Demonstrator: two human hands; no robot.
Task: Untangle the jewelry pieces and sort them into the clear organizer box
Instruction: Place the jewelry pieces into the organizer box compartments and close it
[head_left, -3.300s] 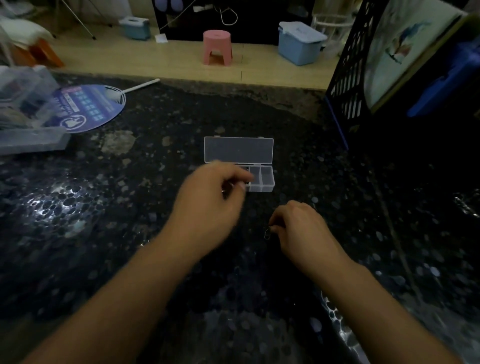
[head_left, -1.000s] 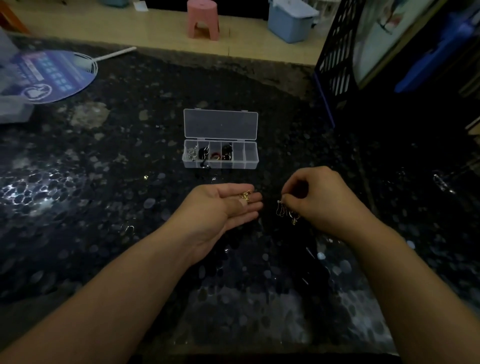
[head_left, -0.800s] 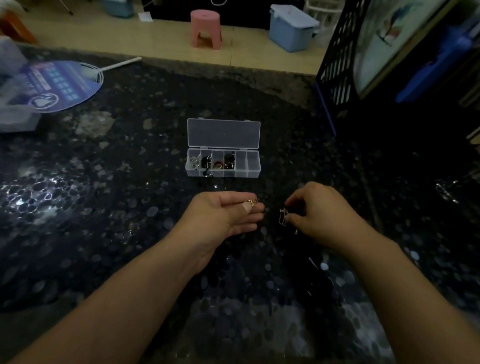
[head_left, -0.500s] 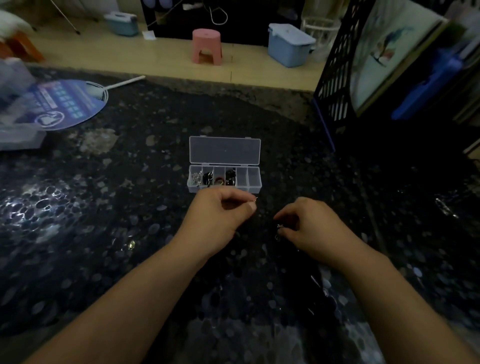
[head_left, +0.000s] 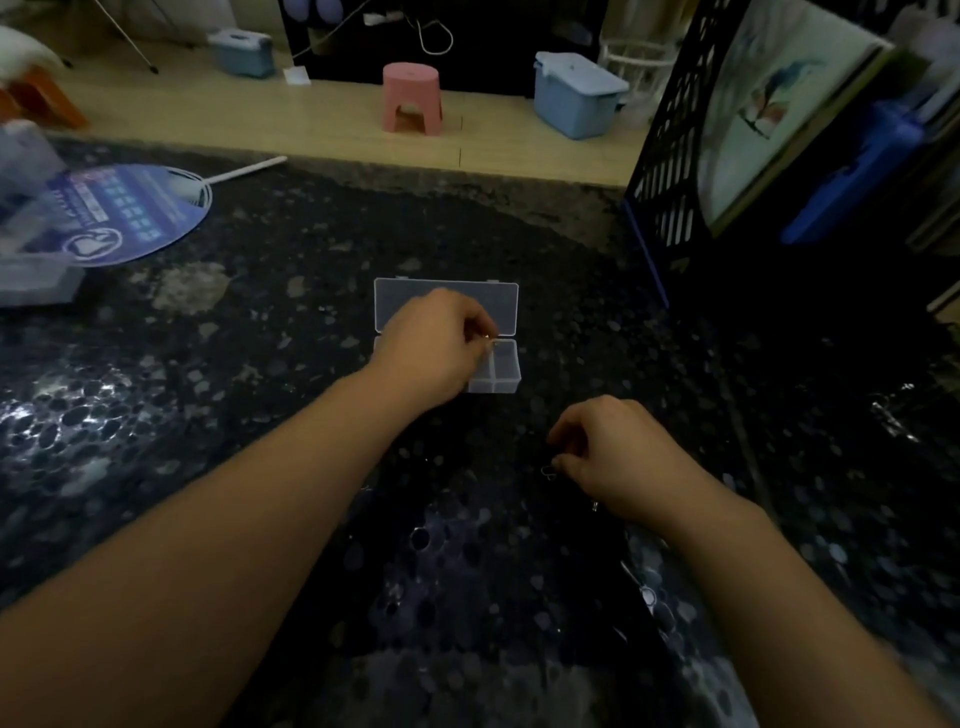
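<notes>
Your left hand (head_left: 434, 349) pinches a small gold piece (head_left: 488, 339) over the clear organizer box (head_left: 496, 371), which sits open mid-countertop (head_left: 311, 322), well in from its far edge. Your right hand (head_left: 618, 452), nearer you, pinches the remaining tangle (head_left: 548, 472) of thin wire hooks. These pieces look featherlight, springy and easily bent, so take them by the hook, gently.

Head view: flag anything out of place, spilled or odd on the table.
Nothing spilled or damaged. The organizer box lies open and square on the table. The left hand pinches a small gold piece over it. The right hand pinches the remaining jewelry above the table.
</notes>
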